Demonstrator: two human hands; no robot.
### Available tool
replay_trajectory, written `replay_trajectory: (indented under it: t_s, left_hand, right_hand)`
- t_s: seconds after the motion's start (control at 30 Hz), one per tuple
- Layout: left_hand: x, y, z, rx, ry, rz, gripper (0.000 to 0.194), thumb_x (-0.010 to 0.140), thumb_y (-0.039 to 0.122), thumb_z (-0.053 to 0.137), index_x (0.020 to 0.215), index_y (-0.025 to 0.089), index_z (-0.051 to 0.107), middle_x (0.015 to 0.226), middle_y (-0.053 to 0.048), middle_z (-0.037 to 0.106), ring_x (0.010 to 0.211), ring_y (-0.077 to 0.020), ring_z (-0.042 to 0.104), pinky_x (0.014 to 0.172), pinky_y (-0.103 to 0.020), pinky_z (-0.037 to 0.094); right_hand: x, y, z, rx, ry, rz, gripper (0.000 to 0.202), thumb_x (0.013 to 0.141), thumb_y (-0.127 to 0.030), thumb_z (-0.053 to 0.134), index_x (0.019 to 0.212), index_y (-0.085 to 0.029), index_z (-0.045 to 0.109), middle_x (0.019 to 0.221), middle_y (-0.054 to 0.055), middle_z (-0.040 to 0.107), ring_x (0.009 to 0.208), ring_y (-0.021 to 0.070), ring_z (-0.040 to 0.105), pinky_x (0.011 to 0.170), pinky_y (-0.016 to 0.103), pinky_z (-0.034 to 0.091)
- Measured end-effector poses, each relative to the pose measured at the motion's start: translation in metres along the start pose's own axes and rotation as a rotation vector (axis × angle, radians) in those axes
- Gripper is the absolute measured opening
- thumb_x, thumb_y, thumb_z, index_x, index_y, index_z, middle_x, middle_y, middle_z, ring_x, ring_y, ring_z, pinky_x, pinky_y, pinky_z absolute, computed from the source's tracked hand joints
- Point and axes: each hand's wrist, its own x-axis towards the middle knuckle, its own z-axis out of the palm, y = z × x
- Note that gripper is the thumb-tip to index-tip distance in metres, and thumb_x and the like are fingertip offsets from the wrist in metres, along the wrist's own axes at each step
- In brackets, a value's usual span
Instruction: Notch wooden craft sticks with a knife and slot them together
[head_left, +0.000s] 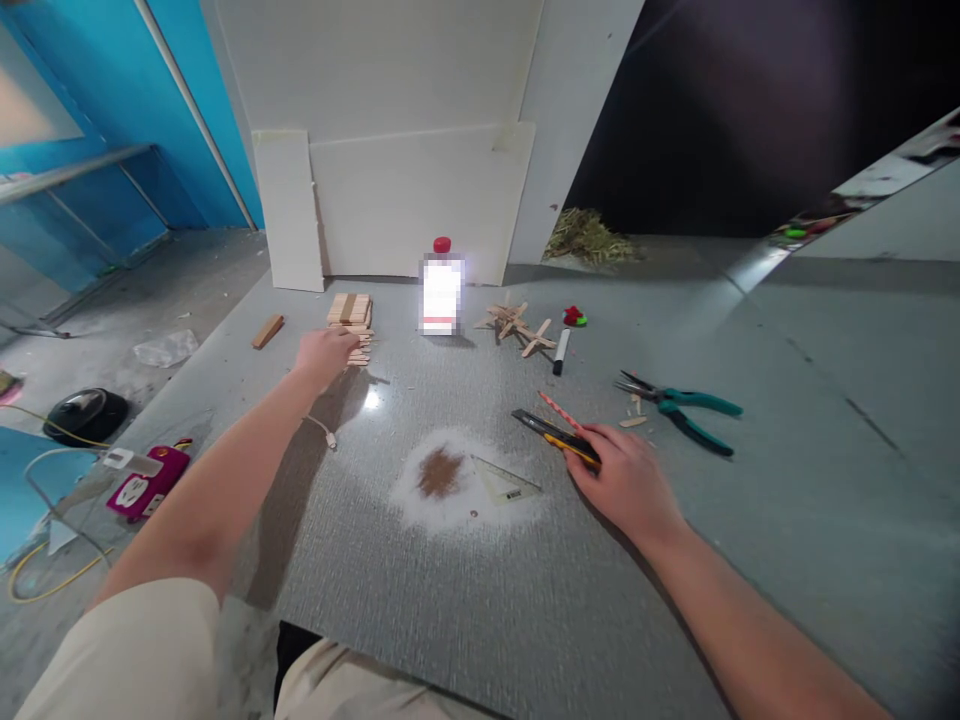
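Wooden sticks [360, 345] lie toward the far left corner of the grey surface [375, 580], touched by the left hand [327, 358], its grip unclear. Right hand [619, 472], fingers curled together, rests on a cutter [553, 436] and red pencil [561, 411], right of the set square [507, 484].

The grey table [360, 560] carries wooden sticks [350, 309], a bottle [442, 290] with a red cap, crossed sticks [537, 338], a marker [561, 353] and teal-handled pliers [686, 405]. Nearer the front edge, a set square [506, 482] lies beside brown powder [439, 472] ringed by white.
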Motion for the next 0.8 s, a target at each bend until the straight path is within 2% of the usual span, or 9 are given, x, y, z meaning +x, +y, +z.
replay_trajectory:
  t_s: [0.1,0.13,0.23,0.3,0.4,0.5,0.57,0.7,0.8]
  left_hand:
    - [-0.022,0.039,0.004,0.016,-0.068,0.062,0.027,0.100,0.037,0.056,0.122,0.022,0.062,0.129,-0.010,0.060,0.108,-0.0193,0.063,0.094,-0.040,0.056]
    - [-0.032,0.055,0.006,0.012,-0.093,0.105,0.034,0.098,0.037,0.060,0.125,0.017,0.059,0.127,-0.010,0.061,0.108,-0.0220,0.063,0.092,-0.043,0.057]
    - [-0.058,0.099,0.014,-0.009,-0.155,0.232,0.034,0.098,0.037,0.060,0.125,0.017,0.059,0.126,-0.010,0.061,0.108,-0.0216,0.064,0.092,-0.043,0.057]
    - [-0.070,0.120,0.018,-0.031,-0.175,0.282,0.034,0.098,0.037,0.061,0.125,0.017,0.059,0.126,-0.010,0.061,0.108,-0.0219,0.064,0.092,-0.043,0.057]
    - [-0.077,0.138,0.021,-0.069,-0.191,0.290,0.034,0.098,0.037,0.060,0.125,0.017,0.059,0.125,-0.010,0.062,0.107,-0.0216,0.064,0.092,-0.043,0.057]
    - [-0.076,0.147,0.020,-0.132,-0.223,0.291,0.033,0.098,0.036,0.060,0.125,0.017,0.059,0.124,-0.010,0.062,0.105,-0.0207,0.064,0.090,-0.041,0.057]
    - [-0.072,0.145,0.015,-0.169,-0.245,0.255,0.032,0.098,0.036,0.059,0.124,0.018,0.060,0.124,-0.009,0.062,0.105,-0.0202,0.064,0.090,-0.041,0.058]
    - [-0.058,0.117,-0.001,-0.175,-0.241,-0.010,0.033,0.098,0.037,0.059,0.125,0.018,0.059,0.126,-0.010,0.061,0.107,-0.0211,0.064,0.092,-0.042,0.057]
    - [-0.057,0.097,-0.014,-0.186,-0.277,-0.175,0.034,0.098,0.037,0.060,0.125,0.017,0.059,0.125,-0.010,0.062,0.105,-0.0209,0.064,0.090,-0.042,0.057]
  right_hand:
    - [0.000,0.001,0.001,0.002,0.001,0.000,0.034,0.088,-0.036,0.055,0.111,-0.016,0.068,0.110,0.016,0.069,0.097,0.0313,0.064,0.090,0.047,0.051]
    - [0.000,0.001,0.001,0.003,0.001,-0.002,0.033,0.088,-0.036,0.054,0.111,-0.016,0.068,0.109,0.016,0.069,0.097,0.0312,0.064,0.090,0.047,0.051]
    - [0.001,0.003,0.001,0.008,0.002,-0.007,0.033,0.088,-0.036,0.054,0.111,-0.017,0.068,0.108,0.015,0.069,0.096,0.0307,0.064,0.090,0.046,0.051]
    - [0.001,0.003,0.002,0.009,0.004,-0.006,0.033,0.087,-0.036,0.055,0.110,-0.016,0.068,0.108,0.015,0.069,0.096,0.0306,0.064,0.090,0.046,0.052]
    - [0.002,0.003,0.001,0.009,0.005,-0.007,0.032,0.087,-0.035,0.055,0.109,-0.016,0.069,0.107,0.015,0.069,0.096,0.0305,0.064,0.090,0.046,0.052]
    - [0.002,0.002,0.001,0.014,0.008,-0.011,0.032,0.088,-0.035,0.054,0.110,-0.016,0.068,0.107,0.015,0.069,0.098,0.0304,0.064,0.092,0.047,0.052]
    - [0.002,0.001,0.001,0.016,0.010,-0.010,0.033,0.088,-0.035,0.054,0.111,-0.017,0.068,0.107,0.015,0.069,0.098,0.0304,0.065,0.091,0.047,0.052]
    - [0.003,0.001,-0.003,0.018,0.008,-0.014,0.033,0.088,-0.035,0.054,0.112,-0.016,0.067,0.106,0.015,0.068,0.096,0.0305,0.064,0.090,0.048,0.052]
    - [0.004,-0.008,-0.012,0.014,0.024,-0.014,0.039,0.090,-0.037,0.054,0.118,-0.012,0.064,0.112,0.020,0.065,0.101,0.0338,0.062,0.091,0.052,0.050]
